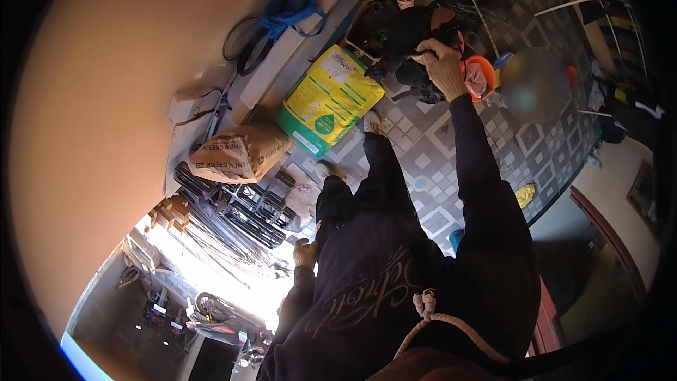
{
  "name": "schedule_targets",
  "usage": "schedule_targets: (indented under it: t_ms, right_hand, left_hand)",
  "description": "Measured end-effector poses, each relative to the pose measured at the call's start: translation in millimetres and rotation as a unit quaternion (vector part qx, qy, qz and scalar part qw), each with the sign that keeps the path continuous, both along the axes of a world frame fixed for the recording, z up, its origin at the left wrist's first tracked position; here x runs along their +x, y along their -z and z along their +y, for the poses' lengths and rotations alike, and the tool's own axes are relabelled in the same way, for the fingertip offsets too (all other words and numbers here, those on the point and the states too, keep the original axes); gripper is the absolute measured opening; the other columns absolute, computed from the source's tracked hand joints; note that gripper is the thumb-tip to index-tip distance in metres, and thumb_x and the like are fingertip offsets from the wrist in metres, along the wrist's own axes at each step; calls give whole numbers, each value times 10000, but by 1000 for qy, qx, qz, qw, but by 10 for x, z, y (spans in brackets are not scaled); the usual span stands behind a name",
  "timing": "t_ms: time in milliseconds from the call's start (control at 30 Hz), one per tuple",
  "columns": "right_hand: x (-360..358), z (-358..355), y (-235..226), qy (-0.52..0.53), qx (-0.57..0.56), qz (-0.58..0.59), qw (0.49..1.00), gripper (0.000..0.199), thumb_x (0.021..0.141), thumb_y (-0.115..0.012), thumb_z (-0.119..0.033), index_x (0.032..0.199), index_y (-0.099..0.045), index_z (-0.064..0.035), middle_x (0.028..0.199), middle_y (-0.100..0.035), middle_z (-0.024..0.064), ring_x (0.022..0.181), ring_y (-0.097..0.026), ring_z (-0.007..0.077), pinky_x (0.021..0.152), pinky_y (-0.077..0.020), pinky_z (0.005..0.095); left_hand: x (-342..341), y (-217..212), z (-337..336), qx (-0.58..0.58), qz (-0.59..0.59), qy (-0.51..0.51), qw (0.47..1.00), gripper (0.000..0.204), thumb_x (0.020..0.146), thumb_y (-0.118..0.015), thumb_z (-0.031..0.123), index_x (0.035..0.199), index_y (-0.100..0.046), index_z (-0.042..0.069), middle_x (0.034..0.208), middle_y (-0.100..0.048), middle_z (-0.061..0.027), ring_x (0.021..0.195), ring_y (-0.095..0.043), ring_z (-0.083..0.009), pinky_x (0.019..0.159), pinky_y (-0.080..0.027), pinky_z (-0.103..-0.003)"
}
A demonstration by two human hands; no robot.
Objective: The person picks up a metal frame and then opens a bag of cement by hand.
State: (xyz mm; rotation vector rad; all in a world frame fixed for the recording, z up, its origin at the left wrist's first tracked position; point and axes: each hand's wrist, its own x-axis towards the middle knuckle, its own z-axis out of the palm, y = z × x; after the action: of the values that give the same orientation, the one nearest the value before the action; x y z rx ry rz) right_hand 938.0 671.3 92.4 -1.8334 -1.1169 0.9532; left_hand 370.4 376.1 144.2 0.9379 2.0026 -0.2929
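Observation:
My right hand (pixel 443 70) reaches far out over a jumble of dark things, with its fingers pinched together. They close on the edge of a black, soft-looking item (pixel 409 32), whose exact kind is too dark to tell. Close beside that hand stands an orange bucket (pixel 491 73) with a pinkish plastic bag (pixel 474 80) in it. My left hand (pixel 305 252) hangs low beside my left leg, its fingers curled in; whatever it may hold is hidden. Ahead of my feet lies a large yellow and green sack (pixel 331 99).
A brown paper sack (pixel 240 154) leans at the left near black metal racks (pixel 257 219). Blue straps (pixel 293 17) lie on a ledge along the wall. A yellow wrapper (pixel 525 195) rests on the patterned tile floor (pixel 451 155). A motorcycle (pixel 218 317) stands at lower left.

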Motion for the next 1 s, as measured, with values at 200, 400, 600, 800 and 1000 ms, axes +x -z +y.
schedule_targets:
  t_ms: [200, 400, 600, 800, 1000]
  right_hand:
    - [344, 915, 1219, -22, -36, 27, 999, 136, 837, -574, -87, 912, -666, -22, 698, -630, 90, 572, -595, 156, 543, -491, 300]
    - [363, 1364, 2769, -11, 7, 39, 999, 82, 848, -598, -88, 870, -657, -34, 808, -694, 122, 757, -686, 206, 679, -532, 306]
    - [202, 1451, 3582, 21, -41, 72, 996, 43, 857, -642, -63, 887, -649, -32, 771, -670, 97, 769, -666, 179, 692, -513, 288]
    - [31, 1622, 3929, 56, -165, -43, 984, 219, 863, -658, -276, 956, -673, -78, 900, -701, 153, 863, -664, 346, 773, -516, 418]
    - [399, 1567, 4572, 53, -167, 6, 984, 267, 855, -625, -308, 1018, -673, -102, 994, -685, 186, 966, -635, 391, 843, -494, 445]
  left_hand:
    - [423, -283, 13, -45, 34, -51, 997, 498, 776, -741, 291, 1121, -571, -25, 947, -698, -215, 854, -683, -303, 746, -540, -400]
    - [410, -409, 30, -26, 89, -62, 994, 460, 787, -740, 273, 1104, -580, -19, 894, -695, -179, 830, -662, -262, 760, -517, -368]
    - [361, -407, -3, -42, 124, -29, 991, 457, 806, -745, 298, 1096, -610, -28, 916, -698, -171, 880, -671, -252, 795, -525, -358]
    - [537, -411, 292, -33, 92, -46, 994, 444, 825, -738, 278, 1088, -602, -53, 994, -664, -172, 884, -670, -244, 787, -528, -348]
    - [623, -344, 418, -42, 83, -91, 992, 385, 802, -728, 272, 1045, -602, 1, 880, -679, -148, 823, -659, -236, 760, -513, -352]
